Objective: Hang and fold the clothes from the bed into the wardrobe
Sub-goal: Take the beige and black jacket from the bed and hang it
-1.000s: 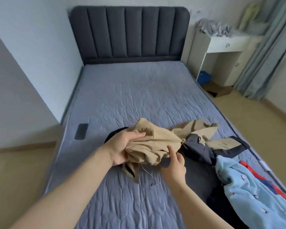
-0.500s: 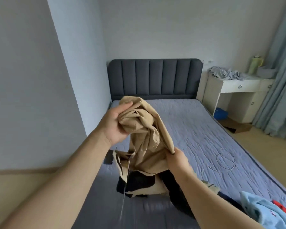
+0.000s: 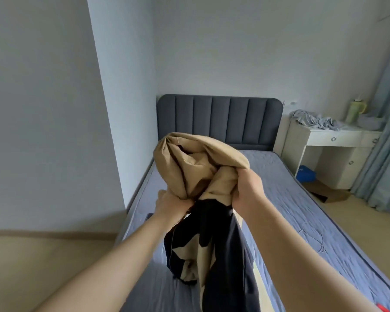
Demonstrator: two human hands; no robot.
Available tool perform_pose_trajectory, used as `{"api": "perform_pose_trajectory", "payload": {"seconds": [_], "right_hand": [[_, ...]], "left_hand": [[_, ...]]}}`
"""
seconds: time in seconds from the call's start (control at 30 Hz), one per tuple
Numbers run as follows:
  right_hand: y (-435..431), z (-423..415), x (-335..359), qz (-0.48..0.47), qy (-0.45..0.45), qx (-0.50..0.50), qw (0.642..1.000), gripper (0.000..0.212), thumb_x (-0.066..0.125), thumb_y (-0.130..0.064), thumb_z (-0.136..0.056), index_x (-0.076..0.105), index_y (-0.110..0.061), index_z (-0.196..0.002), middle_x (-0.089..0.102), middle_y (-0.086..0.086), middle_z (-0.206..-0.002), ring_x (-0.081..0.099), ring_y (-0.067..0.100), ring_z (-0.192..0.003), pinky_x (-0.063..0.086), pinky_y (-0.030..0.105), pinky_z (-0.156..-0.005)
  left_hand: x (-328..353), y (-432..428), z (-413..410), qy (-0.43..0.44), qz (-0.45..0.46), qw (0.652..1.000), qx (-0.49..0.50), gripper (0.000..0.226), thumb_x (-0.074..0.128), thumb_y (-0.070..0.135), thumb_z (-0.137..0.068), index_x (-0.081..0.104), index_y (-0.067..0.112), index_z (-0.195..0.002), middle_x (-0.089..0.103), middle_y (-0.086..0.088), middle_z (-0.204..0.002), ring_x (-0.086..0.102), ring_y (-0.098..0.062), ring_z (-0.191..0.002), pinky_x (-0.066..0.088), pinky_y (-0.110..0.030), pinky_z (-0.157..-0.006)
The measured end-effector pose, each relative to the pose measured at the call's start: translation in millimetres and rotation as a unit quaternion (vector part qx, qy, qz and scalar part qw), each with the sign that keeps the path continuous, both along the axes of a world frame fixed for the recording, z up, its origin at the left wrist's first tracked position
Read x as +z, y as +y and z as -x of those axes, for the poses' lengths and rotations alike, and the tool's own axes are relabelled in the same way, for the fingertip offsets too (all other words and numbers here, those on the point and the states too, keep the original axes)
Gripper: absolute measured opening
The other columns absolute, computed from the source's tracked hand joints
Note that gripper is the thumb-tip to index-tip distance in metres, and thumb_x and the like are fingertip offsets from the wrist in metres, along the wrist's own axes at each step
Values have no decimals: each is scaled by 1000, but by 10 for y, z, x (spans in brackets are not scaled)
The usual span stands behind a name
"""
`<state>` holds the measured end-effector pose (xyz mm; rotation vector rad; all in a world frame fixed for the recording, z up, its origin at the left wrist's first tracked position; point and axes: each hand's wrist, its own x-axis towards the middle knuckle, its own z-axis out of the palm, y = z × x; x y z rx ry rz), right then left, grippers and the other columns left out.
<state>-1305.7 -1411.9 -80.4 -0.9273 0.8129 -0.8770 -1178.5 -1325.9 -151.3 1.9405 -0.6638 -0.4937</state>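
Note:
A tan and navy garment (image 3: 196,167) is bunched up and lifted above the bed (image 3: 291,212). My left hand (image 3: 171,204) grips the tan cloth from below on the left. My right hand (image 3: 248,190) grips the bunch on its right side. The navy part with tan patches (image 3: 214,253) hangs down between my forearms toward the mattress. A red scrap of another garment (image 3: 384,308) shows at the bottom right corner.
The grey padded headboard (image 3: 218,119) stands against the far wall. A white desk (image 3: 333,152) with crumpled cloth and a pale green bottle (image 3: 355,110) sits right of the bed, beside blue-grey curtains (image 3: 387,140). A dark phone (image 3: 149,216) lies at the mattress's left edge.
Both hands have raised the garment higher off the bed. My right hand moved up to grip the tan bunch near the top, and my left hand dropped below it. The view tilted upward.

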Motion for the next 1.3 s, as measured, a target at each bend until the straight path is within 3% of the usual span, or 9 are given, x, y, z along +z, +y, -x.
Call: {"api": "perform_pose_trajectory", "payload": {"seconds": [0.17, 0.27, 0.47, 0.63, 0.77, 0.87, 1.0, 1.13, 1.3], "right_hand": [[-149, 62, 315, -46, -114, -26, 992, 23, 44, -8, -95, 58, -17, -80, 62, 0, -76, 59, 11, -67, 47, 20, -46], [-141, 71, 305, -39, -99, 8, 994, 22, 46, -12, -95, 60, -16, -79, 64, 1, -75, 60, 12, -68, 46, 23, -53], [-61, 18, 245, -2, -59, 137, 989, 21, 48, -17, -93, 66, -17, -83, 73, 2, -74, 66, 16, -75, 50, 29, -62], [-281, 114, 128, 58, 1, 99, 993, 20, 57, -31, -89, 59, -20, -105, 64, 0, -100, 59, 17, -95, 47, 31, -77], [-261, 219, -193, 96, 113, 207, 967, 54, 57, -62, -73, 50, -29, -115, 58, -10, -115, 47, 18, -116, 30, 44, -100], [-209, 186, -366, 29, 110, 333, 936, 88, 59, -73, -54, 46, -30, -130, 57, 1, -127, 53, 21, -118, 41, 41, -99], [-106, 105, -295, 90, 110, 380, 914, 49, 73, -52, -65, 57, -31, -107, 72, -5, -99, 69, 13, -90, 53, 24, -67], [28, -38, -450, 85, 131, 335, 929, 13, 68, -25, -84, 63, -19, -94, 72, 4, -91, 70, 18, -81, 55, 26, -61], [391, -353, -826, 53, 123, 359, 923, 5, 61, -16, -90, 65, -17, -91, 71, 2, -85, 68, 14, -73, 51, 20, -49]], "left_hand": [[128, -79, 74, 42, 135, 987, -72, 54, 69, 37, -72, 55, 9, -116, 65, -7, -99, 67, -16, -84, 52, -24, -71], [141, -57, 127, -5, 20, 979, -202, 84, 68, 63, -59, 44, 27, -131, 47, 7, -128, 50, -9, -116, 42, -29, -101], [13, -24, 77, 18, -88, 983, -158, 77, 64, 59, -75, 35, 27, -138, 47, 5, -132, 45, -19, -120, 37, -30, -95], [156, -22, 31, 12, 81, 990, -111, 21, 68, 22, -83, 56, 40, -85, 59, 30, -77, 57, 20, -68, 42, 0, -56], [414, -24, -43, 56, 165, 980, -91, 28, 61, 3, -83, 64, 30, -79, 70, 13, -68, 66, -3, -70, 48, -14, -56], [620, -38, -44, 86, 225, 969, -58, 22, 57, 1, -85, 63, 22, -81, 70, 8, -61, 67, -4, -58, 49, -15, -49], [726, 35, -36, 64, 209, 975, -43, 16, 63, 12, -84, 64, 21, -97, 70, 2, -84, 67, -12, -79, 51, -21, -61], [470, 277, -85, 50, 146, 988, -1, 13, 65, 15, -82, 63, 26, -90, 69, 3, -87, 65, -13, -85, 51, -25, -70], [46, 827, -172, 71, 98, 986, 114, 16, 69, 18, -80, 61, 23, -93, 67, 2, -93, 63, -13, -86, 50, -26, -72]]}}
